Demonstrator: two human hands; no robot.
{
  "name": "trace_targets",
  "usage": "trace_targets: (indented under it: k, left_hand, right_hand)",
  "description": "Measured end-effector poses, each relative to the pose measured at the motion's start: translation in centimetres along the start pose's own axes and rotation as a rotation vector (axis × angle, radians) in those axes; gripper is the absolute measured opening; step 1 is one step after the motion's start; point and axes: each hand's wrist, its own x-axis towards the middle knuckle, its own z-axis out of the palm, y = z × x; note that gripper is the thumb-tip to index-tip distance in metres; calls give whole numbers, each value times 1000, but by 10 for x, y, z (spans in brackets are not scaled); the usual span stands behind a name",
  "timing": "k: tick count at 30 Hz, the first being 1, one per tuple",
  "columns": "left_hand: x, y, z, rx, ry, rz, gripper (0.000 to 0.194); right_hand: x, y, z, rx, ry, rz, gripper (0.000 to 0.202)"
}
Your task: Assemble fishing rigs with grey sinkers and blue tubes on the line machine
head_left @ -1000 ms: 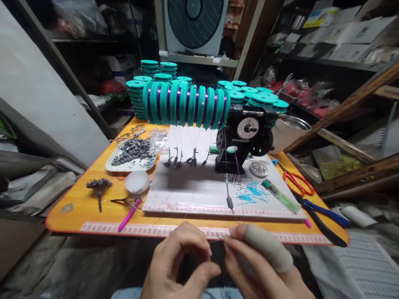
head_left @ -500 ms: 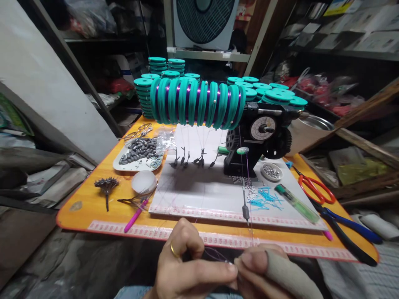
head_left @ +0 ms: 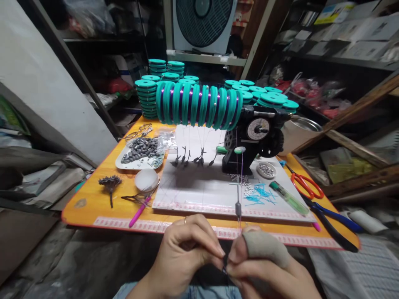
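My left hand (head_left: 188, 251) and my right hand (head_left: 264, 263) meet before the table's front edge, fingertips almost touching. Both are closed in a pinch on thin fishing line (head_left: 240, 226), with a tiny dark bit between them too small to name. A grey covering wraps my right thumb. The line rises from my right hand past a grey sinker (head_left: 238, 209) to a small green and white oval piece (head_left: 240, 150). Above, a row of teal spools (head_left: 199, 104) wound with purple line sits on the shaft of a black winding machine (head_left: 238, 151).
A white board (head_left: 199, 191) lies on the orange table (head_left: 87, 203). To the left are a tray of grey sinkers (head_left: 140, 151) and a pink-handled tool (head_left: 140, 211). On the right lie red-handled scissors (head_left: 307, 187), pliers (head_left: 338, 222) and a dish of beads (head_left: 266, 169).
My left hand has turned, its index finger no longer stretched across, and now pinches against my right fingertips. My right hand has shifted slightly left. The whole view has moved a little.
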Motion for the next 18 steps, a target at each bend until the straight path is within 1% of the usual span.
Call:
trace_targets:
  k: [2, 5, 8, 10, 11, 13, 15, 16, 18]
  left_hand:
    - [-2, 1, -4, 25, 20, 64, 9]
    - [-10, 8, -14, 63, 88, 186, 20]
    - [-25, 22, -29, 123, 163, 301, 18]
    - [-36, 32, -42, 257, 234, 372, 15]
    - [-41, 36, -49, 386, 301, 397, 13]
    - [-47, 40, -64, 724, 470, 383, 10]
    - [-47, 41, -77, 1018, 591, 291, 10]
    - [-46, 41, -82, 1117, 611, 239, 11]
    - [-42, 41, -89, 1210, 590, 156, 12]
  right_hand:
    - [5, -4, 9, 10, 29, -44, 17]
    - [7, -9, 33, -19, 114, -77, 21]
    - [11, -17, 61, -22, 223, -102, 21]
    - [14, -24, 74, -21, 249, -110, 18]
    - [16, -27, 78, -30, 232, -106, 16]
    - [16, -32, 81, -59, 189, -80, 11]
    - [14, -34, 81, -71, 180, -19, 12]
    - [12, -35, 80, -68, 186, 18, 13]
    - [7, -35, 80, -51, 210, 80, 17]
